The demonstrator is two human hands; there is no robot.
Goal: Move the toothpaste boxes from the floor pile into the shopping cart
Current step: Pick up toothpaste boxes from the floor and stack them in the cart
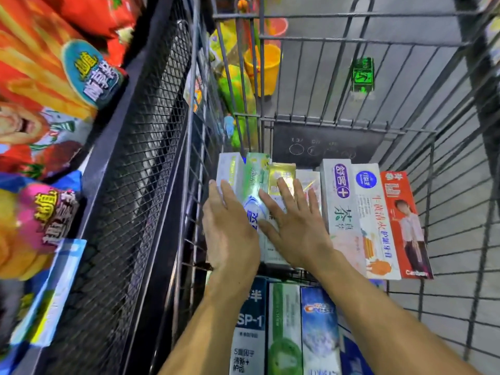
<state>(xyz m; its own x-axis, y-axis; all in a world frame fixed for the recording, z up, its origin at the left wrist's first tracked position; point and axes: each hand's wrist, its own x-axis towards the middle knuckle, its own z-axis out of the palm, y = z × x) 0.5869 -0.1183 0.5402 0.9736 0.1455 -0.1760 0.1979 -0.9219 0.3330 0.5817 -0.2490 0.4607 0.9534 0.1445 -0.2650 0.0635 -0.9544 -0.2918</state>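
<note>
Shopping cart [378,41]: grey wire basket, seen from above; its floor carried two rows of toothpaste boxes.
Snack rack [130,169]: black mesh, just beside the cart's left wall, with bright snack bags [40,77].
Far row [349,212]: about seven boxes side by side, from the left wall towards the right wall; a red box [405,226] lay at its right end.
Near row [284,328]: at least three boxes at the near edge, partly hidden by the forearms.
Progress: judged well advanced; the floor pile was out of view, so the remainder could not be told.
Left hand [230,228]: flat, fingers straight, resting on the white box [230,169] by the left wall; gripped nothing.
Right hand [295,228]: flat, fingers spread, pressing on the gold box [281,174] and its neighbours; gripped nothing.
Box condition: long cartons, lying flat, printed faces up, undamaged.
</note>
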